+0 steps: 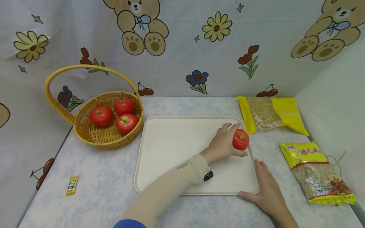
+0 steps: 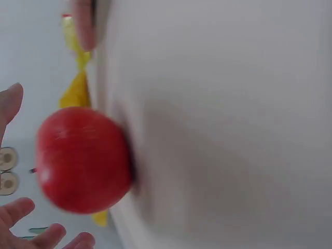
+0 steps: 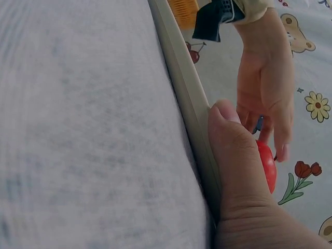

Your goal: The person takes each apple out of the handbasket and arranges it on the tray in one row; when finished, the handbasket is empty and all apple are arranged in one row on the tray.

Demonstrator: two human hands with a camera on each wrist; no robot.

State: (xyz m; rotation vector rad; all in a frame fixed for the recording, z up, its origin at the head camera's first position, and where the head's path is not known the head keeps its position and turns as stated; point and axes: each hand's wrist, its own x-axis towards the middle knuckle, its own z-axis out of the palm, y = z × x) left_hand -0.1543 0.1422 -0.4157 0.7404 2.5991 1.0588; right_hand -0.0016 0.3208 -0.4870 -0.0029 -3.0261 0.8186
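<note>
A red apple (image 1: 240, 139) sits at the right side of the white tray (image 1: 174, 148). My left hand (image 1: 223, 142) reaches across the tray, its fingers and thumb spread around the apple. In the left wrist view, gaps show between those fingertips (image 2: 19, 207) and the apple (image 2: 85, 161), which casts a shadow on the tray. My right hand (image 1: 268, 191) rests at the tray's near right corner, with the thumb at the front edge and the fingers along the right side. The right wrist view shows that thumb (image 3: 233, 150) against the tray rim (image 3: 189, 88).
A wicker basket (image 1: 108, 145) with a tall handle holds three red apples (image 1: 126, 123) at the left. Two yellow food packets, one farther back (image 1: 288, 110) and one nearer (image 1: 319, 174), lie right of the tray. A small yellow sachet (image 1: 72, 186) is at the near left.
</note>
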